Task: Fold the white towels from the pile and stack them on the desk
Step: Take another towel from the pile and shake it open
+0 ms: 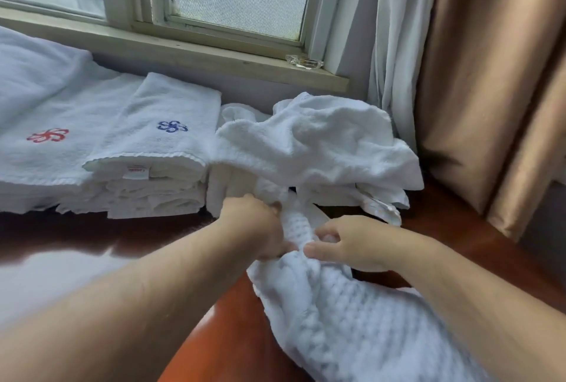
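A white waffle-weave towel (330,314) runs from the bottom right up to the middle of the reddish-brown desk (232,326). My left hand (257,228) grips its bunched upper end from the left. My right hand (352,244) pinches the same bunch from the right, thumb and fingers curled on the cloth. Just behind my hands lies a crumpled pile of white towels (315,142). To its left stands a stack of folded towels (156,149) with a blue flower emblem on top. A wider folded towel (49,136) with a red emblem lies at the far left.
A window sill (190,54) runs behind the towels, with a small clear glass dish (304,61) on it. A white sheer curtain (395,44) and a brown curtain (490,75) hang at the right. Bare desk shows in front of the stacks.
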Demonstrator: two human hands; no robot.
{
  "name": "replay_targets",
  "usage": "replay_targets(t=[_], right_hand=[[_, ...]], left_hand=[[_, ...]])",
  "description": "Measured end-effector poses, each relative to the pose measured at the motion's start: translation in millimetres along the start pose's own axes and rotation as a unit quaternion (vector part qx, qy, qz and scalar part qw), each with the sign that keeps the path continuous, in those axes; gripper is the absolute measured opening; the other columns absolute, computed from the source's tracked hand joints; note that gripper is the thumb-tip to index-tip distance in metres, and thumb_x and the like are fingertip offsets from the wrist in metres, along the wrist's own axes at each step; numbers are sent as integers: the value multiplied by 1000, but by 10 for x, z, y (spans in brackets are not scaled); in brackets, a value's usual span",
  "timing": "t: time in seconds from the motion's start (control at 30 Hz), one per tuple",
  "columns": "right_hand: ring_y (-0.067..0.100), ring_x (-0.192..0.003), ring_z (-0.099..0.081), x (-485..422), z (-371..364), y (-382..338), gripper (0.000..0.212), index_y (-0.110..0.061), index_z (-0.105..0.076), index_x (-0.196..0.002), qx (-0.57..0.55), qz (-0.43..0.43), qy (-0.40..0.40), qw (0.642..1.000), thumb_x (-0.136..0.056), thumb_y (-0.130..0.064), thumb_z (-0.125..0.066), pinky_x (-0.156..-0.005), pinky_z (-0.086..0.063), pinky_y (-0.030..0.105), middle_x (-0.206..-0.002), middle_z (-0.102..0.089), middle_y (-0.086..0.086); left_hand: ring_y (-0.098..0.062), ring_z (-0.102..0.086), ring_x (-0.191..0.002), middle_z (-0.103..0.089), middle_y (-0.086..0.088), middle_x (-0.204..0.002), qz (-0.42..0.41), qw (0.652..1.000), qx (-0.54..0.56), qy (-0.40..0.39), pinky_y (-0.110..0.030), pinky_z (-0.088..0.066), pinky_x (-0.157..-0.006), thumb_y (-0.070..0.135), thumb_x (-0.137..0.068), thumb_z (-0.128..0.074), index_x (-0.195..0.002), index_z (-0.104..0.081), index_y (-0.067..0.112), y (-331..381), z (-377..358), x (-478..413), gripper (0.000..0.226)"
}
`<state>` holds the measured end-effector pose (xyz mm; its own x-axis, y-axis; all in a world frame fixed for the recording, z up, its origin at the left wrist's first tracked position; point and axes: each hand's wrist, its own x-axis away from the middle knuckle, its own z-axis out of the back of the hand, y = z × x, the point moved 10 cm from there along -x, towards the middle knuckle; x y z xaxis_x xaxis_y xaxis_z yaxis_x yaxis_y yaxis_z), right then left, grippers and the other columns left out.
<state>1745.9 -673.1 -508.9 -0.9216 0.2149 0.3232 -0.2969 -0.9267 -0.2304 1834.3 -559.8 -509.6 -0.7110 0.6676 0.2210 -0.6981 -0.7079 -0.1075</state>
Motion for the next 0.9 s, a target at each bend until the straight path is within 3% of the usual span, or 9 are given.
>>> replay_targets(t=[0.1, 0.2, 0.3, 0.47, 0.57, 0.63, 0.73, 0.8, 0.9], right_hand=[[0, -79, -54, 116, -72, -129, 56, -36, -55, -80, -66, 19, 32, 997, -77, -91, -44, -70, -40, 21, -84, -57, -18], [1, -97, -62, 248, -149, -173, 54, -35, -68, -109, -85, 32, 34, 995, -75, -76, -62, -89, -53, 32, -106, -67, -17], [-1, -91, -67, 317, -210, -217, 39, -37, -67, -109, -87, 41, -3, 995, -74, -51, -78, -89, -58, 34, -102, -72, -19], [-5, -89, -64, 213, -59, -122, 28, -35, -68, -112, -5, 47, -35, 998, -85, -35, -76, -77, -50, 11, -104, -70, -22], [8, -106, -62, 33, 110, 112, 31, -33, -67, -116, 49, 18, -12, 999, -87, -35, -75, -88, -50, 23, -116, -67, -17], [17, -125, -49, -136, 231, 276, 42, -37, -64, -125, 85, -9, 16, 996, -85, -37, -76, -103, -45, 35, -134, -54, -13], [28, -128, -41, -363, 409, 519, 48, -41, -57, -131, 97, -63, 84, 990, -87, -25, -71, -102, -46, 47, -134, -43, -4], [29, -119, -52, -500, 473, 601, 49, -40, -58, -130, 89, -71, 125, 986, -88, -14, -62, -92, -53, 45, -127, -53, -3], [22, -105, -59, -673, 592, 704, 39, -37, -64, -116, 61, -75, 189, 977, -88, -10, -59, -85, -55, 42, -117, -64, -7]], left_hand=[[-29, -38, -139, -45, -9, -150, 15, 1000, -10, -14, -45, -42, -105, 69, -94, -38, -159, -17, 27, 25, 0, 49, 80], [-30, -51, -128, -56, -4, -138, 12, 999, -46, -13, -43, -42, -94, 81, -87, -38, -152, -36, 25, 38, 26, 128, 86], [-29, -52, -125, -59, 0, -132, -1, 997, -70, -14, -49, -33, -100, 86, -85, -33, -149, -41, 25, 49, 39, 198, 89], [-26, -47, -133, -55, 3, -139, -22, 1000, 3, -10, -54, -28, -106, 83, -88, -30, -150, -37, 31, -37, 70, 179, 82], [-22, -44, -135, -55, 8, -138, -72, 995, 54, 40, -48, -27, -107, 80, -87, -41, -144, -43, 44, -51, 143, 59, 67], [-19, -33, -137, -48, 9, -139, -117, 981, 49, 145, -46, -20, -108, 83, -78, -49, -137, -49, 48, -51, 291, 3, 69], [-24, -9, -144, -17, 3, -155, -88, 954, 51, 281, -55, -9, -118, 93, -54, -52, -151, -23, 50, -178, 455, -76, 110], [-27, 6, -150, 3, 2, -163, -56, 948, 72, 305, -60, -2, -120, 95, -46, -48, -154, 1, 48, -245, 464, -208, 127], [-30, 14, -150, 10, 3, -162, -28, 952, 97, 289, -57, 4, -121, 97, -46, -49, -154, 2, 44, -312, 396, -518, 130]])
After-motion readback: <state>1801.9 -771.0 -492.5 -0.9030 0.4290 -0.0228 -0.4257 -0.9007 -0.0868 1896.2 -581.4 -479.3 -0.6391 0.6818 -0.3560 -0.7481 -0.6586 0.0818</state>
